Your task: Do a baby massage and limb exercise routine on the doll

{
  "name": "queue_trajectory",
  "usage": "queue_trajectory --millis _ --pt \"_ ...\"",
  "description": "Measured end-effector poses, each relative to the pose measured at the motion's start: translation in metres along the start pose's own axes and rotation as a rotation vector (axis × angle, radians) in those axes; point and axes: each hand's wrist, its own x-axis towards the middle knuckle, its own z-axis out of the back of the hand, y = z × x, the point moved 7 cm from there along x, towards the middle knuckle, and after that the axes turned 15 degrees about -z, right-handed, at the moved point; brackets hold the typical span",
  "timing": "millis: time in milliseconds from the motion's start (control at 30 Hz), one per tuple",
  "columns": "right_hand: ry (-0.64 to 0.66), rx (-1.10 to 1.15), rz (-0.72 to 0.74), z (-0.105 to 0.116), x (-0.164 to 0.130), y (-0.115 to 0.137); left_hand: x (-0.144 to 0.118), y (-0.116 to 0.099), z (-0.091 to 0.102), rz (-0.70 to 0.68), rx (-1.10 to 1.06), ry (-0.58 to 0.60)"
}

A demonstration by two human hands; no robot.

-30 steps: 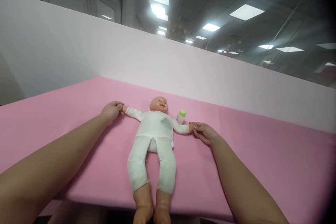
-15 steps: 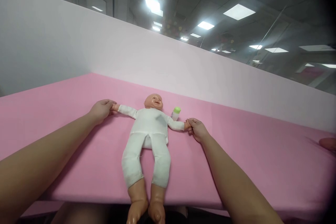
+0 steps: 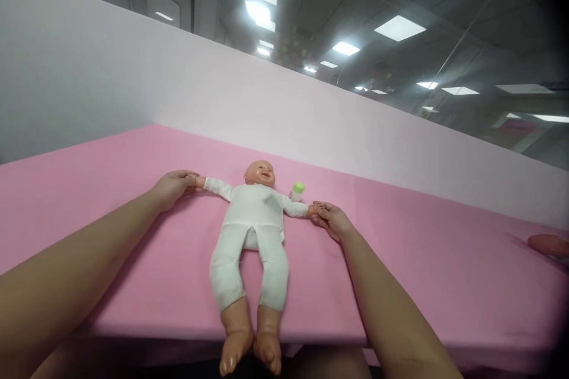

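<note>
Nearest the camera, the doll's bare feet (image 3: 249, 350) hung just past the front edge of the pink counter (image 3: 444, 284), side by side and unsupported. From there the doll (image 3: 253, 231) lay on its back in a white suit, legs straight and slightly parted, head pointing away toward the pale wall (image 3: 133, 71).

Both of the person's forearms ran up along the doll's flanks. The left hand (image 3: 171, 186) had its grip closed around the doll's small hand on that side, and the right hand (image 3: 329, 219) had its fingers pinched together on the other one. Each sleeve was drawn straight out from the shoulder and rested flat on the counter, so the arms stood fully spread.

As a judgement, the laying-out was done: the doll was flat, face up and stretched wide. Nothing on the suit appeared undone or removed, so any work on the clothing looked not yet begun.

Just beyond the doll's shoulder on the right side stood a small bottle (image 3: 297, 191) with a green cap, untouched, close to the sleeve. At the far right edge a pinkish thing (image 3: 549, 244) lay on the counter, too cropped to identify.
</note>
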Motion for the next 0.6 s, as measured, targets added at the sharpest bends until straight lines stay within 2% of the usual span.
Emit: queue_trajectory --millis 300,600 --pt "-0.042 -0.057 0.053 -0.007 -0.002 0.002 -0.003 -0.004 0.002 -0.001 0.052 -0.066" --pt "-0.036 -0.058 0.013 -0.006 0.005 -0.003 0.000 -0.005 0.009 0.060 -0.019 0.008"
